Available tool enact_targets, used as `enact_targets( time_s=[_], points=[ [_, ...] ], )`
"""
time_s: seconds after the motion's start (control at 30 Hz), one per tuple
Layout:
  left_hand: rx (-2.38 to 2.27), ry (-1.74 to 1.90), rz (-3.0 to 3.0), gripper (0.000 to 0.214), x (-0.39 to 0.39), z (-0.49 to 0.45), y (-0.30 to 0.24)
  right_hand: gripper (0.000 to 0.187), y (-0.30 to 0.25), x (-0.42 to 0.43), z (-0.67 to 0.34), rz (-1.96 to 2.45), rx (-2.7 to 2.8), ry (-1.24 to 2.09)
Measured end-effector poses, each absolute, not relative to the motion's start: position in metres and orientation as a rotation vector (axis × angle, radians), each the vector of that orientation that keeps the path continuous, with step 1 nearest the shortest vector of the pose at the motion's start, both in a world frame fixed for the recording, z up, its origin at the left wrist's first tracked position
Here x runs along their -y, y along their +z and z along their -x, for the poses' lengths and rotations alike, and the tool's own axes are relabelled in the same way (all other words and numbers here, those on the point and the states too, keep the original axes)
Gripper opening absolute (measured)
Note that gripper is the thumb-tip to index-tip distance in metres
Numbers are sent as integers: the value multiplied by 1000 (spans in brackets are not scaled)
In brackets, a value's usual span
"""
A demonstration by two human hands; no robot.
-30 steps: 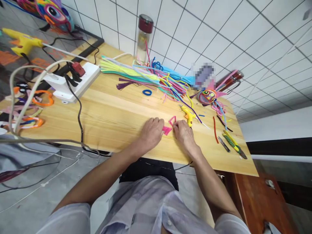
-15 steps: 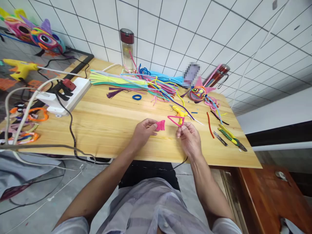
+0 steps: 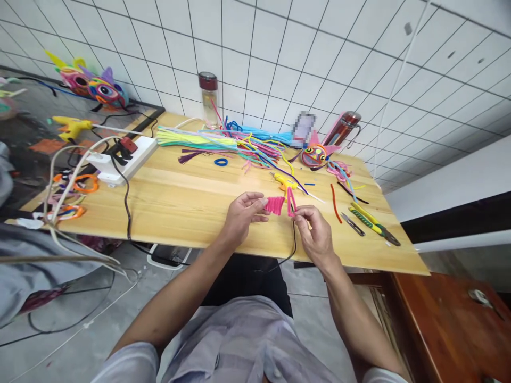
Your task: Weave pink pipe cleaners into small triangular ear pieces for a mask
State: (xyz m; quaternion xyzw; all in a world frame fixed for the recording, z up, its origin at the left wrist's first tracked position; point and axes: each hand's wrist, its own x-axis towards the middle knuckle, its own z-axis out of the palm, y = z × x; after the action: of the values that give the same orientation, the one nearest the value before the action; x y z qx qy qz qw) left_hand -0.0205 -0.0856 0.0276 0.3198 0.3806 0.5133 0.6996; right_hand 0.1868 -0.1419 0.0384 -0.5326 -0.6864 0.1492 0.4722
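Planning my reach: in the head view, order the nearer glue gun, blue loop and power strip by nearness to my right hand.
1. glue gun, just beyond the right hand.
2. blue loop, farther left.
3. power strip, far left.

White wall tiles point(image 3: 279, 48) with dark grout covered the wall behind a pale wooden table point(image 3: 179, 207), whose long edge stood against it. To the right the tiling gave way to a plain white band point(image 3: 459, 181) above a dark strip point(image 3: 451, 226). The floor point(image 3: 72, 340) was grey concrete, with thin cables trailing across it. A reddish-brown wooden top point(image 3: 439, 319) sat low beside the table's right end. At the left, a dark-framed surface point(image 3: 151, 113) adjoined the table. The light was soft and even, casting only faint shadows.
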Motion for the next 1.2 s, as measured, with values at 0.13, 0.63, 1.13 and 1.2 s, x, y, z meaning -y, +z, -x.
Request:
enact_targets(
  time_s=[0.13, 0.63, 1.13, 1.2],
  points=[
    [-850, 1174, -664, 57, 77, 16, 24, 8, 48, 139, -193, 1297, 1766, 180],
    [-804, 1112, -598, 36, 6, 42, 38, 17, 51, 68, -170, 1290, 1560, 602],
    [-809, 995, -570, 15, -5, 25, 26, 16, 29, 30, -172, 1336, 1687, 677],
    [-772, 983, -572, 17, -4, 23, 24, 16, 29, 31, -172, 1341, 1699, 651]
  ],
)
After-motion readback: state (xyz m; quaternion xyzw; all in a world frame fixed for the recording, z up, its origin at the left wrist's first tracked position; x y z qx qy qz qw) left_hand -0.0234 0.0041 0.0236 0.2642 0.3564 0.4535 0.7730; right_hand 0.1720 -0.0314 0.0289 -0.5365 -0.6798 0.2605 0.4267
